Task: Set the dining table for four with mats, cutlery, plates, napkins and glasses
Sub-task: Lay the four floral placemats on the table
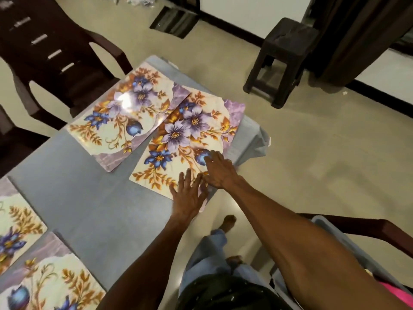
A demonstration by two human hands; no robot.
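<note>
The big table [73, 198] has a grey-blue cloth on it, and its near and left parts run out of the picture. Four flowery mats lie on it. The mat under the hands [185, 144] sits at the table's right edge, with its long side running from near-left to far-right. One near corner is hidden by the hands. A second mat [125, 117] lies just beside it on the left, and their edges touch or overlap at the far end. Two more mats [15, 222] [47, 283] are cut off at the bottom left. A dark chair [51, 54] and a dark stool [281, 61] stand by.

The left hand [188, 195] lies flat and open on the mat's near edge. The right hand [220, 171] is open too, fingers spread, pressing on the mat.
</note>
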